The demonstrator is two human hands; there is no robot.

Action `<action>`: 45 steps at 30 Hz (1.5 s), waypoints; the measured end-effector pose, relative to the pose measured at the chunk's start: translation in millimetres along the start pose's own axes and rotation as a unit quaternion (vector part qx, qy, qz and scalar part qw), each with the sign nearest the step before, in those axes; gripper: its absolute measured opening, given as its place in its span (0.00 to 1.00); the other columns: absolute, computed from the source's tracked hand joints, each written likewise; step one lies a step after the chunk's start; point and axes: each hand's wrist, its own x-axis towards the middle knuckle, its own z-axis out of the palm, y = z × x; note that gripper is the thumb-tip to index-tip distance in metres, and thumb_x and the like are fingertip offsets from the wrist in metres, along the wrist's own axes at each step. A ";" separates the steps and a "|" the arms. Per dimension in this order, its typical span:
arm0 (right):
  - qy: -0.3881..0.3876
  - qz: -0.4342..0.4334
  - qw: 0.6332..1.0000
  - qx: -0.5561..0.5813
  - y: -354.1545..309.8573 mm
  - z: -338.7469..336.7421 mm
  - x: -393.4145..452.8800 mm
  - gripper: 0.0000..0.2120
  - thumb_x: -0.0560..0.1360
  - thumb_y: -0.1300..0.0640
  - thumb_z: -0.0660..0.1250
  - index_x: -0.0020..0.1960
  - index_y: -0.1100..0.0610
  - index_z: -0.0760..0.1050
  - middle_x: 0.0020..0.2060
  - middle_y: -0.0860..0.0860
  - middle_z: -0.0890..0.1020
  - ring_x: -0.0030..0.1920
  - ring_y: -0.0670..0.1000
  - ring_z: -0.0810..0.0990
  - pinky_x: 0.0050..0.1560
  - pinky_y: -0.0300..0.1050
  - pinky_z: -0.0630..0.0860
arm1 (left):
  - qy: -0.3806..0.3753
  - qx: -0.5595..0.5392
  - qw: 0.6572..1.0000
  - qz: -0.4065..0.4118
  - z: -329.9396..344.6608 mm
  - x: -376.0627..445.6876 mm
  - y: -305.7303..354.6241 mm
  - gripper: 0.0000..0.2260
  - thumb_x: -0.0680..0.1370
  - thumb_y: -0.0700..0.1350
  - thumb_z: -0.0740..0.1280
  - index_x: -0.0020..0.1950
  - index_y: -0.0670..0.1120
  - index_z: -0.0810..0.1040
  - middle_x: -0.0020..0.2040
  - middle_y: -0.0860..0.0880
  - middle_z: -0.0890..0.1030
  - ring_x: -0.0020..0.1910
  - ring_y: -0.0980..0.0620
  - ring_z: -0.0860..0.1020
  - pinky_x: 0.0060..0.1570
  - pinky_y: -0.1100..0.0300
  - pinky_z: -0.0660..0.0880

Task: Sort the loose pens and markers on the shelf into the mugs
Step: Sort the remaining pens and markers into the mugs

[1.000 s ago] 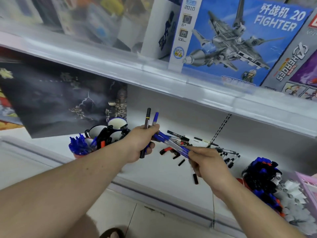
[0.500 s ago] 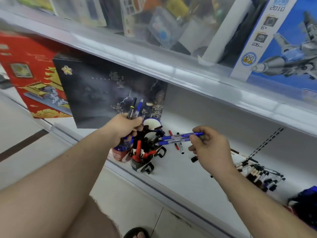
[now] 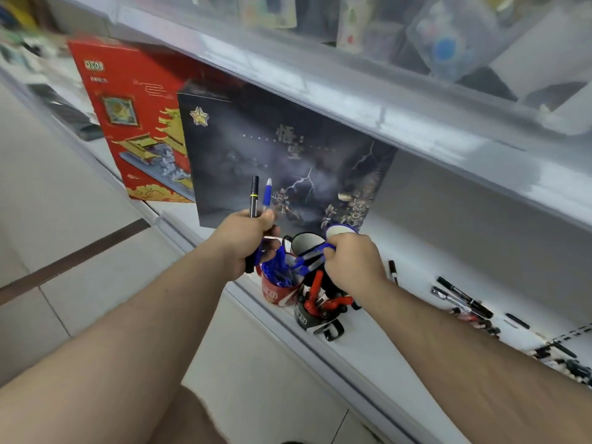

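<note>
My left hand [image 3: 246, 243] grips a black marker [image 3: 254, 197] and a blue pen [image 3: 267, 195], both upright. My right hand [image 3: 350, 262] holds a few blue pens [image 3: 309, 259], their tips angled down into the red mug [image 3: 277, 291], which is full of blue pens. A black mug [image 3: 309, 318] beside it holds red and black markers. Behind stand a dark mug [image 3: 307, 243] and a blue-rimmed mug [image 3: 339, 230]. Loose black pens and markers [image 3: 464, 298] lie on the white shelf [image 3: 384, 354] to the right.
A dark box [image 3: 282, 155] and a red box [image 3: 134, 123] stand upright on the shelf behind the mugs. The upper shelf edge [image 3: 352, 100] overhangs the hands. Tiled floor [image 3: 80, 251] lies below left.
The view has swung left. My right hand carried the blue pens left to the red mug and tipped them down into it. My left hand stays upright near the mugs.
</note>
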 end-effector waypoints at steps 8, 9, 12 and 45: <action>-0.078 0.015 0.996 -0.030 -20.2 46.6 23.7 0.07 0.77 0.56 0.65 0.51 0.57 0.79 0.48 0.56 0.82 0.51 0.59 0.81 0.40 0.44 0.70 | -0.041 -0.076 0.996 -0.015 0.9 7.5 -2.0 0.11 0.84 0.43 0.58 0.65 0.44 0.75 0.40 0.47 0.85 0.33 0.52 0.83 0.33 0.59 0.80; -0.094 0.014 0.994 -0.045 -22.0 52.4 24.7 0.07 0.78 0.57 0.65 0.52 0.56 0.80 0.50 0.56 0.82 0.52 0.59 0.81 0.41 0.44 0.70 | -0.054 -0.090 0.994 -0.022 1.0 6.4 -1.1 0.11 0.84 0.42 0.58 0.64 0.45 0.76 0.41 0.47 0.86 0.35 0.51 0.84 0.37 0.57 0.81; -0.120 0.008 0.988 -0.093 -24.9 64.6 26.1 0.09 0.77 0.61 0.64 0.55 0.58 0.79 0.54 0.55 0.82 0.55 0.58 0.81 0.46 0.47 0.75 | -0.091 -0.123 0.987 -0.038 2.5 4.1 -0.1 0.11 0.84 0.40 0.58 0.62 0.44 0.77 0.46 0.45 0.86 0.41 0.49 0.85 0.54 0.50 0.78; -0.066 -0.105 0.986 -0.107 -10.1 67.7 22.5 0.12 0.81 0.56 0.61 0.60 0.55 0.80 0.56 0.54 0.79 0.57 0.58 0.78 0.53 0.46 0.73 | 0.040 -0.074 0.995 -0.058 25.1 5.3 -0.5 0.10 0.85 0.45 0.56 0.54 0.44 0.76 0.40 0.47 0.71 0.34 0.50 0.70 0.35 0.54 0.76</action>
